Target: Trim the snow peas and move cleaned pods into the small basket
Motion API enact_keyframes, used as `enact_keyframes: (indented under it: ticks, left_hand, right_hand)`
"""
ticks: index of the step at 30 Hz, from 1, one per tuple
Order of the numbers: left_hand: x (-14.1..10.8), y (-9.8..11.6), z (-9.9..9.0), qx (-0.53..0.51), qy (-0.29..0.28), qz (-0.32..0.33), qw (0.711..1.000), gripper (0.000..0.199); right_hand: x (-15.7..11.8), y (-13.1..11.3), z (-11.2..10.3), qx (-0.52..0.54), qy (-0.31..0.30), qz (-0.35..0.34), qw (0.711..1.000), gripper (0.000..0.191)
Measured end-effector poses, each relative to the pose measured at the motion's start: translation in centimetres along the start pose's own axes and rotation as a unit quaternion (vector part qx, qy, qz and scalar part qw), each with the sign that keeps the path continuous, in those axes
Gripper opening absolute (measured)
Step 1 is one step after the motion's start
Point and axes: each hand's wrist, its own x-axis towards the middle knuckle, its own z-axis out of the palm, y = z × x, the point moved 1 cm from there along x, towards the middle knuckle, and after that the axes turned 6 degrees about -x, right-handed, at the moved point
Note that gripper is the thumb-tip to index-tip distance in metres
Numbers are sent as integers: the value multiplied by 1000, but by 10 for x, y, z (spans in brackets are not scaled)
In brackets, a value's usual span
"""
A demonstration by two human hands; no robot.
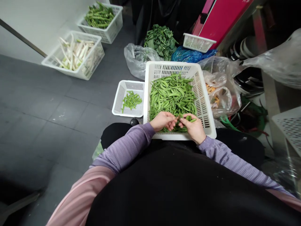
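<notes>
Grey floor tiles (54,125) run up to a white plastic mesh basket (172,64) heaped with glossy green snap pea pods (172,94), where the curled left hand (163,121) sits just beside the right hand (192,127), whose closed fingers (184,117) pinch one green pod (189,119) above the heap.

— Viewpoint?
— The wearer's head, high above the black apron (164,188).

— Facing?
— Forward and down, past the chest.

— How near?
— Close to the left hand (162,121), right hand (192,127) and white basket (178,66); farther from the gray floor (58,103) and back baskets (101,23).
</notes>
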Motion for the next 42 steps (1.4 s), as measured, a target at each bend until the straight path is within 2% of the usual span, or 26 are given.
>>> enact_keyframes:
  ticks: [1,2,4,6,7,10,13,14,16,18,19,21,23,24,25,26,28,30,32,34,36,38,39,40,41,42]
  left_hand:
    - [2,-3,-3,113,11,-3,994,17]
    - [4,-6,-5,234,17,-6,972,16]
    - [7,-12,-10,436,12,-10,900,14]
    - [7,-17,-11,535,4,-1,845,19]
    - [7,-17,-11,546,6,13,837,26]
    - [3,-10,-6,488,-9,94,868,41]
    - [-1,0,-1,405,-57,143,901,28]
    - [-2,3,0,402,-66,149,901,28]
    - [-3,7,1,442,-63,150,882,31]
    - [-4,9,-1,502,-34,140,853,30]
    - [-4,10,-2,525,-22,137,840,30]
    - [-4,10,-3,548,-17,144,824,29]
    - [-5,10,-3,549,-17,170,818,28]
    - [-6,11,-3,540,-9,186,821,28]
    - [-7,11,-4,523,8,203,828,29]
    - [-9,12,-4,496,28,221,840,30]
    - [-11,14,-3,422,60,256,868,33]
    - [-12,14,-3,366,88,273,885,37]
    - [-9,11,-1,391,89,254,880,38]
    - [-4,4,0,489,28,187,852,32]
    - [0,-6,-1,583,-48,87,806,26]
    - [3,-15,-4,632,-68,15,772,25]
    - [4,-17,-6,642,-60,-2,764,26]
    - [4,-19,-8,647,-51,-10,761,28]
    - [4,-20,-9,649,-48,-14,759,28]
    - [4,-20,-9,651,-50,-18,757,29]
  right_hand:
    - [2,-3,-2,30,18,-11,999,25]
    - [5,-6,-4,63,37,-21,997,26]
    - [9,-14,-11,113,52,-30,992,29]
    - [11,-18,-16,135,38,-16,990,31]
    - [11,-19,-17,138,26,-6,990,32]
    - [8,-12,-16,129,-10,24,991,32]
    - [6,-1,-12,67,-44,27,996,29]
    - [7,1,-12,13,-53,8,998,27]
    - [9,0,-16,-121,-50,-55,990,22]
    - [14,-8,-22,-243,-44,-136,959,17]
    - [16,-12,-24,-298,-60,-181,935,16]
    - [20,-20,-25,-391,-151,-262,869,19]
    - [22,-23,-20,-464,-252,-307,792,22]
    - [22,-23,-17,-476,-272,-303,779,22]
    - [21,-22,-13,-475,-267,-286,789,20]
    - [20,-21,-9,-457,-241,-258,816,18]
    - [14,-18,1,-370,-172,-179,895,14]
    - [9,-15,8,-224,-109,-96,964,14]
    - [12,-13,7,-97,-59,-46,992,20]
    - [24,-11,-7,-73,15,-66,995,24]
    - [40,-7,-28,-182,81,-127,972,29]
    - [52,-1,-47,-305,100,-170,932,26]
    - [55,4,-52,-354,70,-178,915,22]
    - [56,11,-53,-406,14,-184,895,19]
    - [56,18,-50,-471,-60,-191,859,16]
    - [54,26,-45,-555,-139,-199,796,14]
